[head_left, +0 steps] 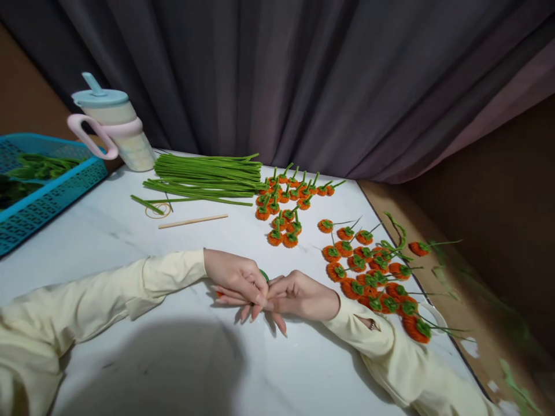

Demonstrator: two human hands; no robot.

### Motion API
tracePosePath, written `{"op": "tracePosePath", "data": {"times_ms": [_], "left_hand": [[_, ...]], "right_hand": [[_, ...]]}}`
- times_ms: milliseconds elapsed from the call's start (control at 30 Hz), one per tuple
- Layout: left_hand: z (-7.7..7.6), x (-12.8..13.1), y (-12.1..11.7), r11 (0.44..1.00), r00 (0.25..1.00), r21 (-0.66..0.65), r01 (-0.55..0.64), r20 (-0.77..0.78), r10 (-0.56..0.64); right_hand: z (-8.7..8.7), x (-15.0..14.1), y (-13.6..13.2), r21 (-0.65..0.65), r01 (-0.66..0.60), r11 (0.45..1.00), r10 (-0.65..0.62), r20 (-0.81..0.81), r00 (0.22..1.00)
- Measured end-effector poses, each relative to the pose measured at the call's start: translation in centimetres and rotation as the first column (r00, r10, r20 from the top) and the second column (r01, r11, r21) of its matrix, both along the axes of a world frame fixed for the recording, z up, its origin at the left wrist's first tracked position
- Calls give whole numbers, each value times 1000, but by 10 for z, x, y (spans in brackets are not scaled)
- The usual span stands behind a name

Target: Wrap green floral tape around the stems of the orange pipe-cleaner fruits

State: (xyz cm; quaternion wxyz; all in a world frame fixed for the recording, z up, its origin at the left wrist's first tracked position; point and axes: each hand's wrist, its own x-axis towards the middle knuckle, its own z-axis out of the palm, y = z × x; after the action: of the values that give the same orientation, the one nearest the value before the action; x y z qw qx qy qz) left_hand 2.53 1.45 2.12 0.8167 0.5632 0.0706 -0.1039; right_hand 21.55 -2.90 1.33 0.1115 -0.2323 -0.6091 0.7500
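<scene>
My left hand [238, 280] and my right hand [301, 297] meet low over the white table, with fingertips pressed together. A bit of orange [219, 294] shows at the edge of my left fingers, and a bit of green [263, 275] peeks out above the fingertips. These look like parts of a small orange fuzzy-stem fruit, mostly hidden by my fingers. My right thumb and forefinger are pinched against the left ones; what lies between them is hidden. Beside my right hand, several orange fuzzy-stem fruits [356, 263] with green tops and thin stems sit on the table.
Green pipe cleaners [208, 171] lie bundled at the back, beside more orange fruits with thick green stems [276, 237]. A wooden stick [193, 221] and a rubber band [158, 210] lie nearer. A handled tumbler [132, 147] and a blue basket [52, 205] stand left. Scraps lie right.
</scene>
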Motion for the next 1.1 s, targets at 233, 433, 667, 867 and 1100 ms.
{"op": "tracePosePath", "data": {"times_ms": [233, 433, 667, 867, 1100], "left_hand": [[0, 0, 1, 1000, 1000, -2, -13, -5, 13], [3, 0, -3, 998, 999, -38, 41, -2, -41], [6, 1, -9, 994, 998, -100, 53, 41, -49], [15, -6, 0, 977, 967, -16, -213, 139, 213], [36, -5, -11, 902, 902, 131, -411, 197, 383]], "right_hand": [[6, -4, -1, -62, 20, 998, -20, -12, 1000], [6, -5, 1, -88, 94, 992, -90, 44, 995], [-1, -3, 0, 156, 150, 976, -170, 126, 977], [-5, 0, 3, 68, 129, 989, -127, -23, 992], [0, 6, 2, 346, 392, 852, -391, -76, 917]]}}
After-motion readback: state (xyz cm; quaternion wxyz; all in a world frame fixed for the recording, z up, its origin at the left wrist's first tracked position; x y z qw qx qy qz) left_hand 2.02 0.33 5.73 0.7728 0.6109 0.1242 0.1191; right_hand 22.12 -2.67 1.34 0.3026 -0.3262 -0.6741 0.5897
